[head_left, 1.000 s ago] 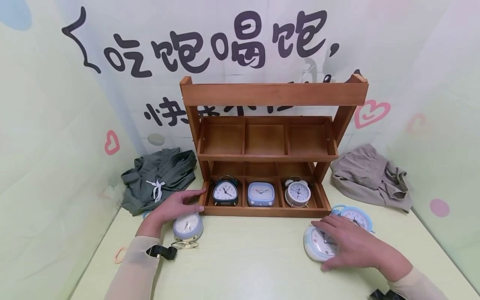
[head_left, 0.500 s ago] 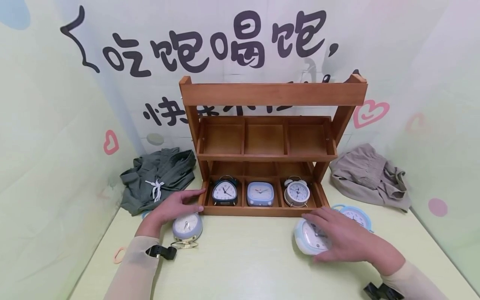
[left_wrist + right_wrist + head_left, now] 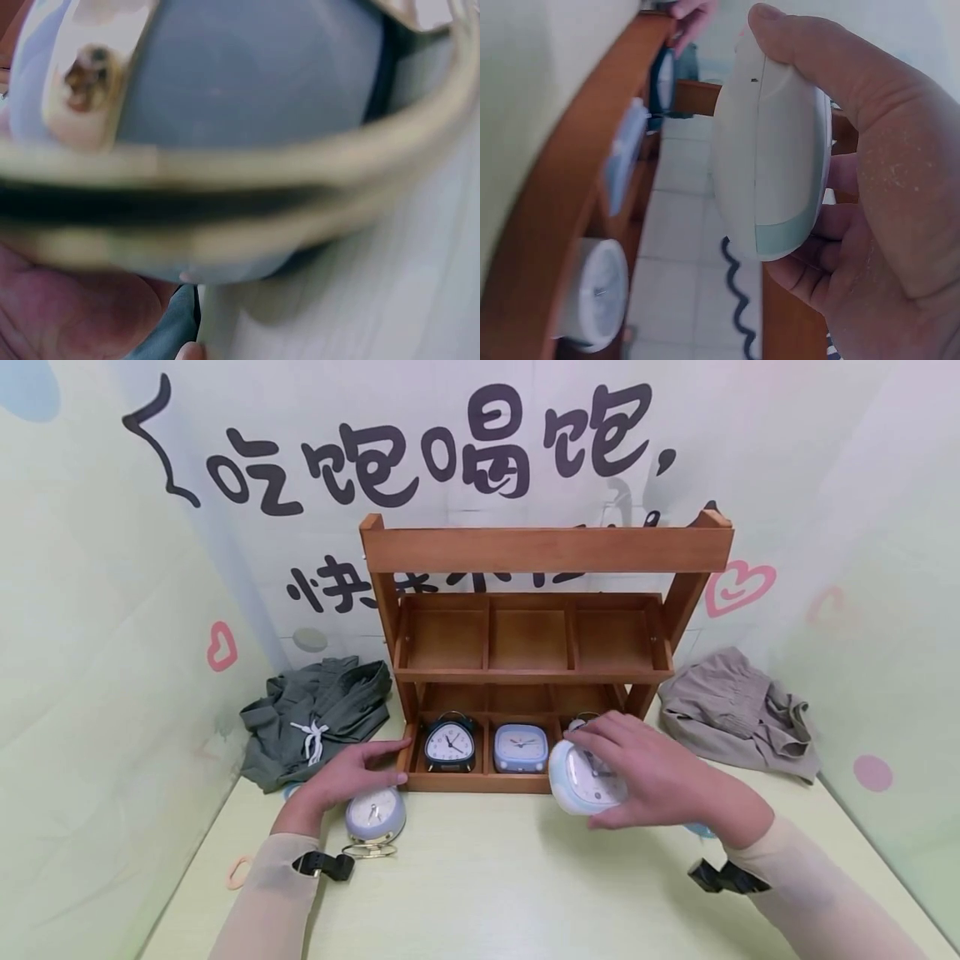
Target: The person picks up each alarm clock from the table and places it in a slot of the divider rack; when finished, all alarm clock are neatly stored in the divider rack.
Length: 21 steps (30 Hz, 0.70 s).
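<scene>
My right hand point(image 3: 660, 777) grips a white and pale-blue alarm clock point(image 3: 572, 787), lifted off the table before the lower right of a wooden rack point(image 3: 547, 550). Thumb and fingers close on its edges in the right wrist view. My left hand point(image 3: 352, 774) touches the rack's lower left corner, fingers fairly straight. Beneath that wrist lies a lilac clock point(image 3: 373, 814), its back and metal handle filling the left wrist view. The lower tier holds a dark triangular clock point(image 3: 450, 743), a blue squarish clock point(image 3: 521, 747) and a white twin-bell clock point(image 3: 604, 292), mostly hidden in the head view.
Dark green cloth point(image 3: 322, 718) lies left of the rack, beige cloth point(image 3: 738, 714) right of it. A light-blue clock point(image 3: 701, 831) is mostly hidden under my right forearm. An orange ring-shaped piece point(image 3: 238, 872) lies left. The rack's upper tier point(image 3: 532, 639) has three compartments.
My right hand has lifted the white and pale-blue clock from the table's right side and carried it left and up toward the rack. The left hand has stayed put.
</scene>
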Available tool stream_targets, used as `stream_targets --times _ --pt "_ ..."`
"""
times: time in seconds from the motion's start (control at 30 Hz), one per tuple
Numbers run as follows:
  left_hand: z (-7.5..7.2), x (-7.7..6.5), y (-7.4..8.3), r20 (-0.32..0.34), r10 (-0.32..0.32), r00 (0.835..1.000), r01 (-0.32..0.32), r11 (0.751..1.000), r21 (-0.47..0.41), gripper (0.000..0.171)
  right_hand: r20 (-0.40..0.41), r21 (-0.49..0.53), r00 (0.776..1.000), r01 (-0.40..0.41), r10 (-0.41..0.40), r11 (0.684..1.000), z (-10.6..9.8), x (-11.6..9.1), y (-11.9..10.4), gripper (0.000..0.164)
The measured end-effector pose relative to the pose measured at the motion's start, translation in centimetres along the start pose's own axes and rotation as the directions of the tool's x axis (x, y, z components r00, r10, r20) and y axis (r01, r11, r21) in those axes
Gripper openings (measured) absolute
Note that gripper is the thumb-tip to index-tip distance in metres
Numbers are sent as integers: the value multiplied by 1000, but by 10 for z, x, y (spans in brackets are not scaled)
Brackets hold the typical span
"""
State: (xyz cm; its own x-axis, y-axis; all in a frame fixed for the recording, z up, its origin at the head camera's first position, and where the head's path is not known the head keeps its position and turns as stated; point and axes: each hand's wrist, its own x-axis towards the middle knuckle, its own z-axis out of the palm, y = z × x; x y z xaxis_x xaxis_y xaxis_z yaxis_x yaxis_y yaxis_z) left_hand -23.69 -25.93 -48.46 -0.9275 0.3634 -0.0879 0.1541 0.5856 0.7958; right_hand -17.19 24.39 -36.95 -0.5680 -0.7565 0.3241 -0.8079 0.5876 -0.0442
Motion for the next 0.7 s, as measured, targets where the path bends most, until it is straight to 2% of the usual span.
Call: stream_targets --times 0.23,0.57,0.7 --pt "1 0 1 -1 -14 1000 14 1000 -2 71 40 14 998 -56 55 998 -28 40 -3 110" --pt "0 0 2 1 -20 1000 20 1000 -3 72 -75 -3 997 15 -15 1000 -45 99 4 109" --pt "0 -1 2 5 -19 1000 19 1000 -10 72 -87 -21 996 -5 3 1000 -47 123 7 110"
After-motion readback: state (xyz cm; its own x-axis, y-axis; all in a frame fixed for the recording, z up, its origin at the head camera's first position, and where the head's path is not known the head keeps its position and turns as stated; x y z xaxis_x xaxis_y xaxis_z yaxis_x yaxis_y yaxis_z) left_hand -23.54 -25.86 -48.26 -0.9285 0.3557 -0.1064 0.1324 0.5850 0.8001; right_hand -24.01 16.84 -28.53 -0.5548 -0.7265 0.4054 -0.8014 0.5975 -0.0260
